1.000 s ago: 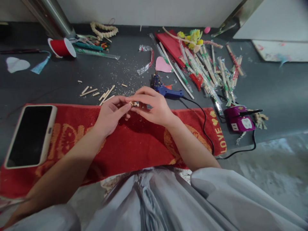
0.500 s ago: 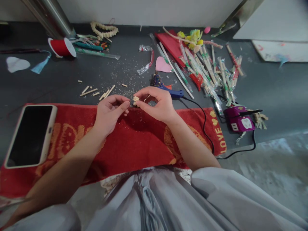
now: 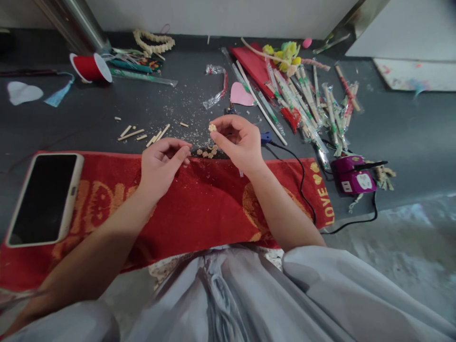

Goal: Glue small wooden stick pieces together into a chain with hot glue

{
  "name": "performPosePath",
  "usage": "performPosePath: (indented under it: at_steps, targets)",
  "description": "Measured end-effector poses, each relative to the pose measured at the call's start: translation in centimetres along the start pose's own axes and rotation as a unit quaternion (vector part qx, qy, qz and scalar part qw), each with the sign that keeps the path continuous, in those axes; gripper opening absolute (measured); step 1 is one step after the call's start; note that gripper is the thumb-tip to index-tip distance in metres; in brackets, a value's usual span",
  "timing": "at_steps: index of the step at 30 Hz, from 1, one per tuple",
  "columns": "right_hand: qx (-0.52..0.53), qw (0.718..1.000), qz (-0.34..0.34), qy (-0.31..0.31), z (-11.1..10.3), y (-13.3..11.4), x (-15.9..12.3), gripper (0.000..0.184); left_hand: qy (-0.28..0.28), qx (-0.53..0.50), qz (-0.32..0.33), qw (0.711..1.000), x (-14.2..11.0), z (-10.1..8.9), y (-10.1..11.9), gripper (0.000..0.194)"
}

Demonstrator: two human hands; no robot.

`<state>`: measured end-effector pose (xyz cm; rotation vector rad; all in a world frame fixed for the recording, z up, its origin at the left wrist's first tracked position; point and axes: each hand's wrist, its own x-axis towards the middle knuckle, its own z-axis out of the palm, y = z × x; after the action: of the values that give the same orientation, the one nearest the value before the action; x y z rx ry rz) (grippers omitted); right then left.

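Between the thumb and fingertips of my right hand (image 3: 238, 142) is a small pale wooden flower-shaped piece (image 3: 213, 128), held above the dark table. My left hand (image 3: 164, 164) hovers over the towel's far edge, thumb and fingertips pinched together; whatever they hold, if anything, is too small to make out. Several similar small pieces (image 3: 207, 152) lie in a cluster between the hands, by the red towel (image 3: 199, 204). Behind my right hand a blue glue gun (image 3: 266, 137) is mostly hidden. Short cut wooden sticks (image 3: 153, 138) lie beyond my left hand.
A phone (image 3: 44, 199) lies on the towel at left. Wrapped chopsticks (image 3: 302, 102) are heaped at the back right, near a purple box (image 3: 354, 175) with a black cord. A red thread spool (image 3: 90, 68) and a beaded wooden loop (image 3: 154, 45) sit at the back left.
My right hand has lifted up and away from my left hand, carrying the flower-shaped piece. The cluster of small pieces has come into view. My left hand has barely moved.
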<state>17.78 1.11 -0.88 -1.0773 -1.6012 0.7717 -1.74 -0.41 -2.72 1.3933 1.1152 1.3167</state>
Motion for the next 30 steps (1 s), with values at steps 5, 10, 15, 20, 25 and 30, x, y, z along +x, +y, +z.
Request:
performPosePath:
  at_steps: [5, 10, 15, 20, 25, 30]
  targets:
    - [0.007, 1.0, -0.001, 0.001, 0.3, 0.5, 0.0, 0.032, 0.007, 0.002, 0.006, 1.0, 0.1, -0.1, -0.3, 0.015]
    - [0.007, 1.0, -0.005, -0.006, 0.4, 0.3, 0.0, 0.033, 0.007, 0.021, 0.011, 1.0, 0.1, 0.1, -0.2, 0.018]
    - [0.011, 1.0, -0.006, -0.013, 0.4, 0.4, 0.2, 0.033, 0.006, 0.03, -0.006, 1.0, 0.2, 0.3, -0.2, 0.021]
    - [-0.012, 1.0, 0.006, -0.02, 0.1, 0.3, 0.6, 0.023, 0.02, 0.031, -0.031, 0.999, 0.4, 0.5, -0.2, 0.019]
    - [-0.068, 0.997, 0.012, -0.023, -0.2, -0.2, 0.8, 0.009, 0.018, 0.072, -0.019, 0.997, 0.4, 0.7, 0.4, 0.017]
    - [-0.129, 0.991, 0.005, -0.035, -0.6, -0.4, 0.9, 0.004, 0.034, 0.088, 0.004, 0.996, 1.1, 0.8, 1.2, 0.02]
